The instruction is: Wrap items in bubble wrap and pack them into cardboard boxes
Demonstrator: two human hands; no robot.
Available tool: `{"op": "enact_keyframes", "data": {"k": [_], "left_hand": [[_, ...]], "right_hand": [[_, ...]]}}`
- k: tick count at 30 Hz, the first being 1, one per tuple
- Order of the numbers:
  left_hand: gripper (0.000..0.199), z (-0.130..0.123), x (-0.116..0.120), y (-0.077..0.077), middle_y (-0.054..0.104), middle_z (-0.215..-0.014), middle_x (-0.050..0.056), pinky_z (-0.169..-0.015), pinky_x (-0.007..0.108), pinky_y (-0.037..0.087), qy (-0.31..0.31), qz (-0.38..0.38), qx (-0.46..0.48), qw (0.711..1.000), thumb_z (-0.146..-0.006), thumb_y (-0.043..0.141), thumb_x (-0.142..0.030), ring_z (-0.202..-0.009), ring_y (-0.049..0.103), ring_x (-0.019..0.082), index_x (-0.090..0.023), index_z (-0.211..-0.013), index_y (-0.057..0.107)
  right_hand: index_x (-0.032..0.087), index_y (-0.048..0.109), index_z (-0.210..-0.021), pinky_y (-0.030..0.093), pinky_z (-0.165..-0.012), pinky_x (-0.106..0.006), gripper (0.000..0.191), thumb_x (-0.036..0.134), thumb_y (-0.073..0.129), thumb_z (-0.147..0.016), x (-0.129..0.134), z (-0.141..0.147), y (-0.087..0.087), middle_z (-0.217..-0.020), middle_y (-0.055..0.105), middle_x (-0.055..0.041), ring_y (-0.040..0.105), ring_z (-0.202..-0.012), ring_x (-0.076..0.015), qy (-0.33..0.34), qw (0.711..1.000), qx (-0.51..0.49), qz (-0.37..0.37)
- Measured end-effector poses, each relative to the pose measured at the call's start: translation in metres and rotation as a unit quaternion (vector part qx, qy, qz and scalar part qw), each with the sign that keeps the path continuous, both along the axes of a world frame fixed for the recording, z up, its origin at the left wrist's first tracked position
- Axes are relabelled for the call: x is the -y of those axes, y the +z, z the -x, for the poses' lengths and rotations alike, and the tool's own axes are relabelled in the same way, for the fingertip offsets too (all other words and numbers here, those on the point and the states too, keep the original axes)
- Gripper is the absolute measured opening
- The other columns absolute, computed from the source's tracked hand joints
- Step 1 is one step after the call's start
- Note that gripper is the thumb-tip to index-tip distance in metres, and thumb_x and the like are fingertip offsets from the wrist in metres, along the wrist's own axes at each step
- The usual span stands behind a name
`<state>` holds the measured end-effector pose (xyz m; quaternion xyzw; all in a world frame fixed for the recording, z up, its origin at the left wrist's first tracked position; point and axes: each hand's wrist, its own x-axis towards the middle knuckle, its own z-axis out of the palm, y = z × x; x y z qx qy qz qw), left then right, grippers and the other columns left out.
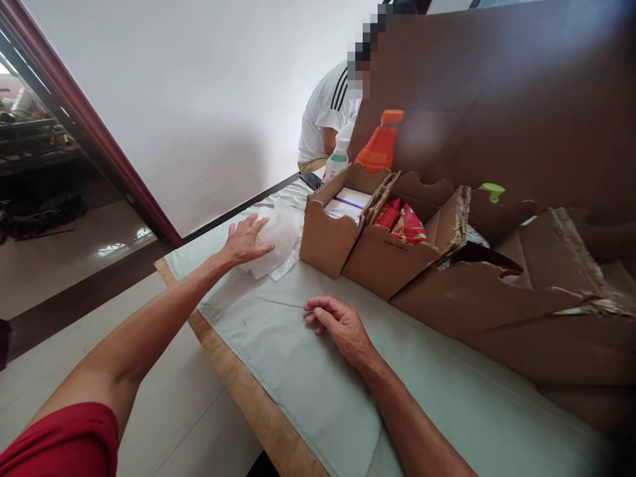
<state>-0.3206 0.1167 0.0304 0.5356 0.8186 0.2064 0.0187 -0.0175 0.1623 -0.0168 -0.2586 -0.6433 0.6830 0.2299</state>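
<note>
My left hand (pixel 247 242) reaches out at the far left part of the table (pixel 278 338), its fingers spread at the near side of a crumpled sheet of clear plastic wrap (pixel 279 238). Whether the fingertips touch the wrap is hard to tell. My right hand (pixel 340 324) hovers over or rests on the pale green cloth, fingers loosely curled with thumb near the index finger, and nothing shows in it. Right of the wrap stands a cardboard bin (pixel 325 238) with white packs (pixel 350 202) inside. Beside it, another bin (pixel 392 258) holds red packets (pixel 410 224).
More cardboard bins (pixel 497 298) run to the right, below a tall cardboard panel (pixel 521 112). An orange bottle (pixel 380 146), a white spray bottle (pixel 338 159) and a green item (pixel 493 191) show behind the bins. A person in a white shirt (pixel 322 106) bends beyond.
</note>
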Motion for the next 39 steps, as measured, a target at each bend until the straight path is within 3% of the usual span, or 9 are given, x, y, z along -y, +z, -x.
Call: {"op": "enact_keyframes", "data": {"k": [7,13,17,23,27,30,33,36,39], "left_hand": [[0.098,0.033,0.003,0.012,0.025,-0.17,0.023,-0.122,0.057,0.026,-0.046,0.068,-0.037,0.996,-0.073,0.079,-0.048,-0.154,0.03,0.041,-0.017,-0.157,0.038],[0.114,0.023,0.021,0.023,0.005,-0.172,0.027,-0.118,0.073,0.015,-0.028,0.033,-0.066,0.997,-0.074,0.077,-0.062,-0.158,0.015,0.046,-0.02,-0.164,0.019],[0.087,-0.009,0.051,0.021,0.007,-0.174,0.018,-0.123,0.067,0.003,-0.034,-0.081,-0.186,0.979,-0.088,0.067,-0.054,-0.16,0.011,0.041,-0.026,-0.161,0.03],[0.063,-0.04,0.049,-0.004,0.035,-0.167,0.016,-0.124,0.066,0.002,-0.082,-0.01,-0.195,0.977,-0.091,0.063,-0.041,-0.157,0.024,0.04,-0.027,-0.151,0.05],[0.065,-0.037,0.046,0.004,0.031,-0.167,0.022,-0.125,0.065,0.007,-0.055,-0.047,-0.187,0.98,-0.091,0.062,-0.044,-0.155,0.029,0.041,-0.02,-0.15,0.049],[0.071,-0.023,0.037,0.026,0.02,-0.172,0.017,-0.127,0.059,0.009,0.027,-0.144,-0.11,0.983,-0.091,0.06,-0.045,-0.158,0.02,0.037,-0.023,-0.156,0.04],[0.08,0.002,0.007,0.051,0.01,-0.174,0.015,-0.125,0.058,0.019,0.108,-0.147,0.068,0.981,-0.089,0.063,-0.043,-0.16,0.013,0.037,-0.024,-0.16,0.031],[0.065,0.028,-0.032,0.064,0.04,-0.161,0.019,-0.113,0.06,0.04,0.11,-0.087,0.188,0.972,-0.092,0.065,-0.042,-0.147,0.04,0.041,-0.021,-0.151,0.047],[0.042,0.043,-0.062,0.061,0.064,-0.134,0.013,-0.097,0.052,0.056,0.077,-0.044,0.252,0.964,-0.097,0.065,-0.04,-0.118,0.065,0.031,-0.018,-0.133,0.061]], "right_hand": [[0.021,0.073,-0.093,0.052,-0.059,-0.027,0.025,0.044,0.07,-0.081,0.0,-0.001,-0.002,-0.096,0.076,-0.0065,0.071,-0.076,-0.0179,0.007,1.0,-0.003,0.0],[0.021,0.074,-0.093,0.052,-0.059,-0.027,0.024,0.042,0.067,-0.082,0.0,-0.001,-0.004,-0.096,0.076,-0.0064,0.07,-0.076,-0.0174,0.004,1.0,-0.007,-0.005],[0.021,0.075,-0.092,0.051,-0.057,-0.026,0.024,0.041,0.069,-0.081,-0.001,0.0,-0.005,-0.094,0.076,-0.0061,0.07,-0.075,-0.0175,0.008,1.0,-0.01,-0.003],[0.021,0.073,-0.093,0.052,-0.058,-0.027,0.027,0.044,0.069,-0.08,0.0,0.001,-0.005,-0.094,0.076,-0.0062,0.07,-0.075,-0.0177,0.002,1.0,-0.011,-0.011],[0.021,0.074,-0.09,0.051,-0.058,-0.027,0.025,0.043,0.068,-0.08,0.002,0.0,-0.004,-0.093,0.075,-0.0058,0.07,-0.075,-0.0176,-0.002,1.0,-0.015,-0.015],[0.021,0.074,-0.091,0.051,-0.058,-0.026,0.024,0.041,0.069,-0.08,0.002,0.0,-0.005,-0.093,0.075,-0.0056,0.07,-0.076,-0.0177,-0.002,1.0,-0.019,-0.011],[0.021,0.074,-0.092,0.052,-0.058,-0.027,0.024,0.042,0.069,-0.08,0.002,-0.001,-0.005,-0.094,0.076,-0.0057,0.07,-0.076,-0.0178,-0.002,1.0,-0.02,-0.011],[0.021,0.074,-0.093,0.052,-0.058,-0.027,0.026,0.044,0.069,-0.081,0.002,-0.002,-0.006,-0.093,0.076,-0.0064,0.07,-0.075,-0.0184,-0.002,1.0,-0.018,-0.015],[0.021,0.074,-0.092,0.052,-0.058,-0.027,0.026,0.045,0.069,-0.082,0.001,-0.003,-0.007,-0.093,0.076,-0.0072,0.071,-0.076,-0.0186,0.0,1.0,-0.014,-0.016]]}}
